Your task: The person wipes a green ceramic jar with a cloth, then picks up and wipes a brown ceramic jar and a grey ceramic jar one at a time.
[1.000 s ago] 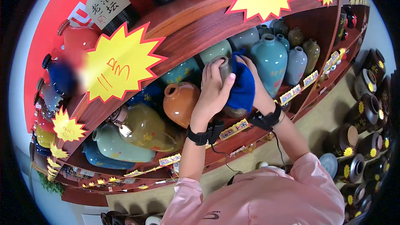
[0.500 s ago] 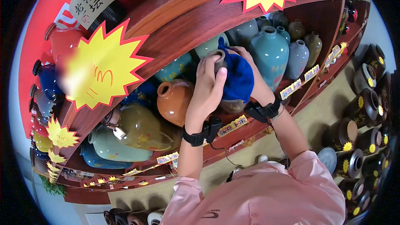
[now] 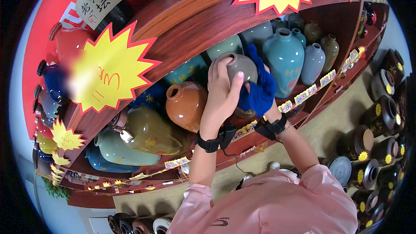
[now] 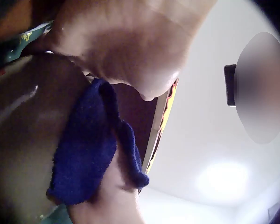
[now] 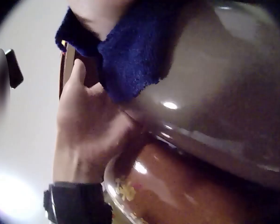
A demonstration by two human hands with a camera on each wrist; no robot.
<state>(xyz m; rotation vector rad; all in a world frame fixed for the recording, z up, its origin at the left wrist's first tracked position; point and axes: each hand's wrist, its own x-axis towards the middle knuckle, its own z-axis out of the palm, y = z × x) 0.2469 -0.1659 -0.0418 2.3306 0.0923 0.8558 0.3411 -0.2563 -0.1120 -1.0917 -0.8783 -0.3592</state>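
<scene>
A glossy grey-brown jar (image 3: 243, 66) with a small round mouth stands tilted on the shelf in the head view. My left hand (image 3: 222, 91) holds it from the left, fingers near the neck and thumb on the shoulder. Against the jar's right side, my right hand (image 3: 269, 112) grips a blue cloth (image 3: 261, 91) that hides most of its fingers. The right wrist view shows the cloth (image 5: 133, 56) lying on the jar's shiny wall (image 5: 224, 88), with my left palm (image 5: 91, 123) beside it. An orange jar (image 3: 187, 104) sits just left of my left hand.
Teal jars (image 3: 284, 60) and a pale blue-grey one (image 3: 313, 63) stand close on the right. An olive jar (image 3: 149, 132) lies to the left. Price labels (image 3: 305, 94) line the shelf edge, and a wooden board (image 3: 190, 21) with star-shaped signs hangs over the work.
The cloth spread over the jar's front and up by its neck, then shifted right and bunched up, baring the grey-brown shoulder. My left hand keeps its hold on the jar.
</scene>
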